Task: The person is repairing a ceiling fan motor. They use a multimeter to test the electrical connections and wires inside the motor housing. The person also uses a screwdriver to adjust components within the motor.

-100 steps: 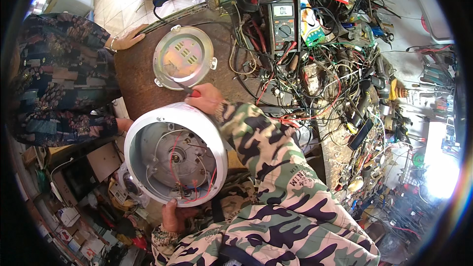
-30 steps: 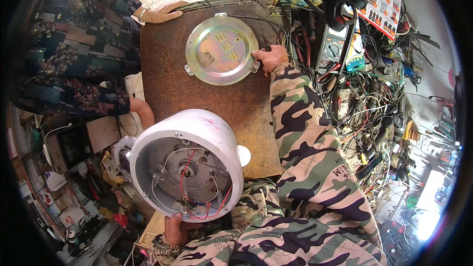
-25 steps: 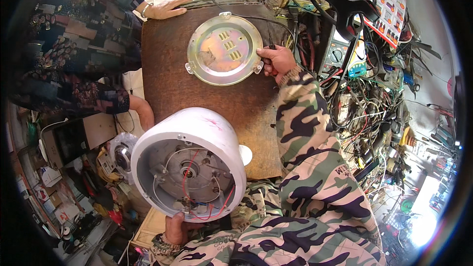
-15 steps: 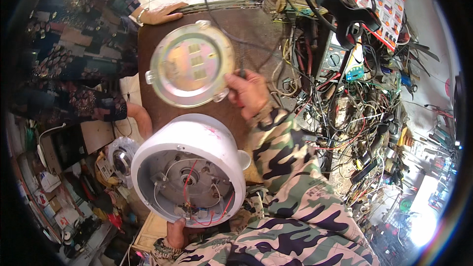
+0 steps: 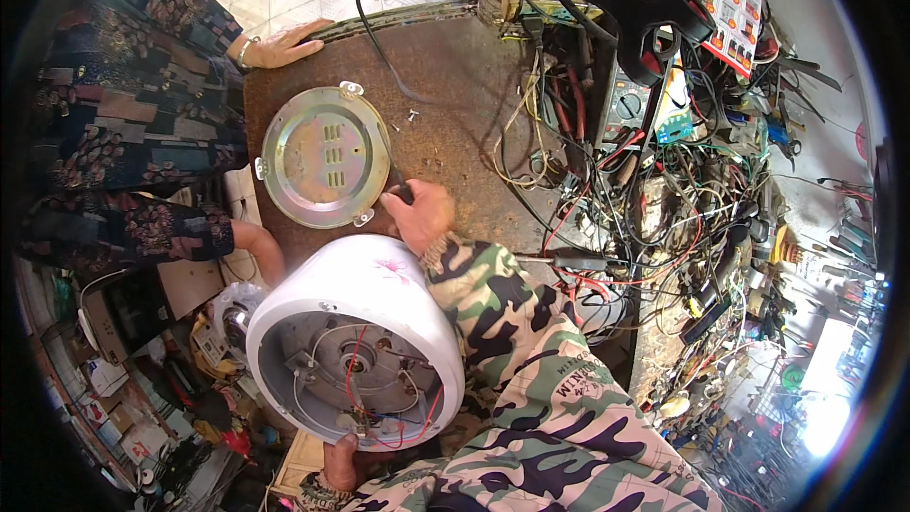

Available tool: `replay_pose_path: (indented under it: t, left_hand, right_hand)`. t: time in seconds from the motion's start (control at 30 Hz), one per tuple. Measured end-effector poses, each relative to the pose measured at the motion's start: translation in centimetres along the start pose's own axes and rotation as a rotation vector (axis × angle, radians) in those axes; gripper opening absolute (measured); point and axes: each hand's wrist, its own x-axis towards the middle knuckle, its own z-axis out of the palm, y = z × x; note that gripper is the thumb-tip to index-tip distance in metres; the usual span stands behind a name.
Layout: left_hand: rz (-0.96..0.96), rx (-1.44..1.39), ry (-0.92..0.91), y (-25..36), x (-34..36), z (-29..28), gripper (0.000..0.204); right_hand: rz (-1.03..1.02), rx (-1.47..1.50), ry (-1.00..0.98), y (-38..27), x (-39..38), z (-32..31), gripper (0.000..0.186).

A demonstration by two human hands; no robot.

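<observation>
A white rice cooker body with a pink flower print lies tipped on its side close to me. Its open underside shows a round metal heater part with red and white wires. My left hand grips the lower rim, thumb over the edge; its other fingers are hidden. The round metal bottom cover, with slots and small tabs, lies flat on the brown tabletop beyond the cooker. By the cover's near right edge, my right hand is closed around a dark-handled screwdriver, its thumb close to the rim.
Small screws lie on the brown tabletop. Another person's hand rests at the far left edge. Tangled wires and a multimeter crowd the right side. A black cable crosses the far end.
The metal cover has gone from my raised right hand down onto the tabletop. My right hand has drawn back left and nearer, off the cover's face. My left hand stays on the cooker rim.
</observation>
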Motion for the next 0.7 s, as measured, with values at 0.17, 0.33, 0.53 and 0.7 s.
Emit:
replay_pose_path:
  t: [0.17, 0.33, 0.53, 0.7]
  left_hand:
    - [0.078, -0.11, -0.006, -0.4, -0.1, 1.0, 0.077]
    - [0.059, -0.094, -0.002, 1.0, -0.7, 2.3, 0.074]
    - [0.027, -0.056, 0.007, 0.6, -0.6, 1.3, 0.072]
    - [0.059, -0.064, -0.014, 1.4, -0.7, 2.2, 0.071]
  right_hand:
    - [-0.438, -0.356, 0.436, 2.1, -1.0, -7.5, 0.013]
    - [-0.319, -0.319, 0.41, 3.2, -0.8, -11.2, 0.021]
    - [-0.407, -0.406, 0.336, 2.4, 0.1, -9.7, 0.02]
    - [-0.339, -0.403, 0.319, 2.5, 1.0, -9.8, 0.018]
